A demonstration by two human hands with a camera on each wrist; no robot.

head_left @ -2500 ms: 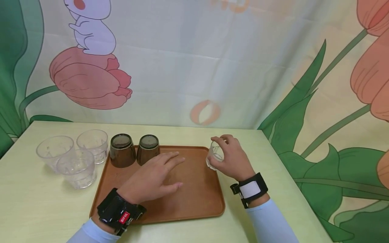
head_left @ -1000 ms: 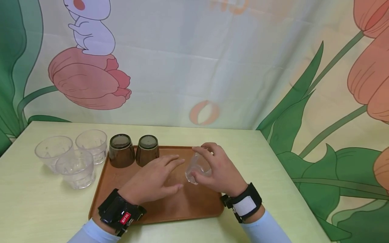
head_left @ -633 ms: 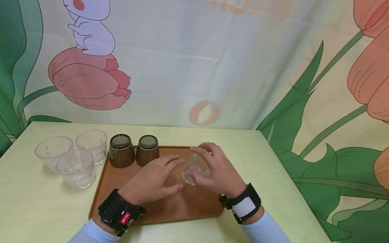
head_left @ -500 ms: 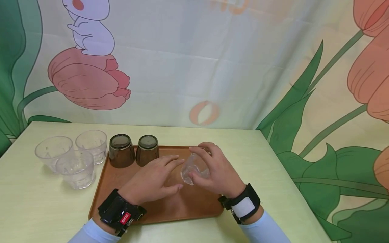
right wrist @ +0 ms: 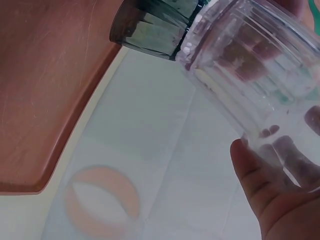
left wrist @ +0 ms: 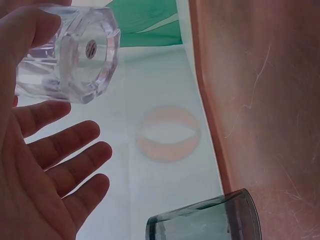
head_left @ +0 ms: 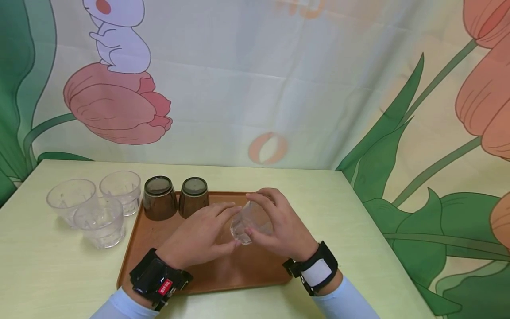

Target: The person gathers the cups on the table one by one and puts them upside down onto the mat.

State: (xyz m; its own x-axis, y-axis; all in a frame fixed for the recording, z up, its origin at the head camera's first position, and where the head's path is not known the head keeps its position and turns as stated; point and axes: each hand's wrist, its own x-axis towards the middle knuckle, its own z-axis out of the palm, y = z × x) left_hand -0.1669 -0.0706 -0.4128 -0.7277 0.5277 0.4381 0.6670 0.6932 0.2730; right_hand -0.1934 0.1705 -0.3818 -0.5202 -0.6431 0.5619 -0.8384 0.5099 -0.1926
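My right hand (head_left: 284, 226) grips a clear faceted glass (head_left: 240, 228) above the brown tray (head_left: 223, 279), thumb on the near side and fingers round the far side. The glass is tilted, its thick base turned towards my left hand (head_left: 197, 237). That hand hovers over the tray with fingers loosely extended, its thumb and fingertips close to the base; whether they touch it I cannot tell. In the left wrist view the glass base (left wrist: 92, 55) shows beside the thumb. Two smoky dark glasses, the left one (head_left: 160, 199) and right one (head_left: 194, 197), stand mouth down at the tray's back left.
Left of the tray on the pale table (head_left: 40, 274), three clear tumblers stand mouth up close together: a left one (head_left: 71, 197), a back one (head_left: 121, 190) and a front one (head_left: 99, 226). A printed cloth (head_left: 223, 102) hangs behind the table.
My right hand has brought the clear glass from the tray's right back edge leftwards and nearer, tilting its base towards the left hand. The left hand has stayed in place.
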